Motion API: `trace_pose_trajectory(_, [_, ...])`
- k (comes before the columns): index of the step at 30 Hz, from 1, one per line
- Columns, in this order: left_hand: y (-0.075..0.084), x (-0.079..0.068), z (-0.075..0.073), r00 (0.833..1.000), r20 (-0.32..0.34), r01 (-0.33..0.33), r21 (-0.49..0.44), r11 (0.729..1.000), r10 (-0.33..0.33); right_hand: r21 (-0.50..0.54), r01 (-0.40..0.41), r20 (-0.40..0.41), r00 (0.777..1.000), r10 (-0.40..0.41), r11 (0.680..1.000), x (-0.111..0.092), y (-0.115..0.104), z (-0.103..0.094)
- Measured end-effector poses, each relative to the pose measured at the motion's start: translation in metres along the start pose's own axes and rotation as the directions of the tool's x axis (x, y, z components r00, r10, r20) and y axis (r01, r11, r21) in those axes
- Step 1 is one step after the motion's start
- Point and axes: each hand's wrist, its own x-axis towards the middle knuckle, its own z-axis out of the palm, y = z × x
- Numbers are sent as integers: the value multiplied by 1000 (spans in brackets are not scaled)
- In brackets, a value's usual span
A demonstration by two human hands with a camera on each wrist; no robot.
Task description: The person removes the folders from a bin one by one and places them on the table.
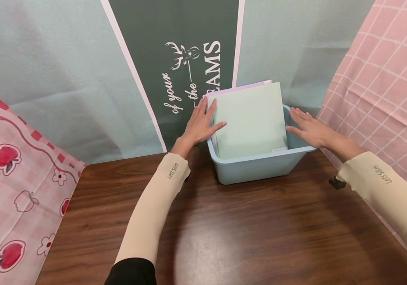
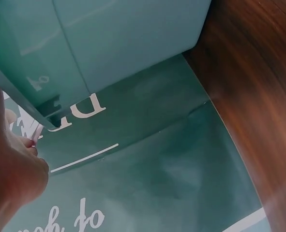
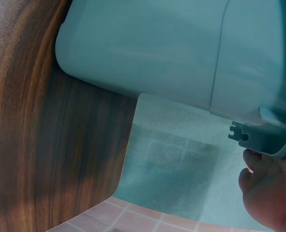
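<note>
A light blue plastic bin (image 1: 257,170) stands at the back of the wooden table. Inside it, a pale green folder (image 1: 250,118) leans upright, with the edge of a lilac folder (image 1: 240,87) showing behind. My left hand (image 1: 200,126), fingers extended, lies at the left edge of the folders, above the bin's left rim. Over the right rim reaches my right hand (image 1: 312,130), its fingers mostly straight and apart from the folders. In the right wrist view, fingertips (image 3: 251,159) show right by the bin's rim. The left wrist view catches part of the left hand beside the bin wall (image 2: 128,38).
Behind the bin hangs a grey-green cloth (image 1: 267,39) with a dark printed band. A pink checked cloth (image 1: 392,71) borders the right side, and a pink apple-print cloth (image 1: 18,186) the left. The brown table (image 1: 260,229) extends toward me.
</note>
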Motion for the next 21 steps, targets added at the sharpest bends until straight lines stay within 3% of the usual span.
trace_pose_trajectory(11, [3,0,7,998,-67,-10,-69,998,5,10,-9,5,1000,9,1000,0,0,0])
trace_pose_trajectory(21, [8,-3,8,987,-155,-75,-166,983,49,22,-10,6,1000,10,1000,-1,0,0])
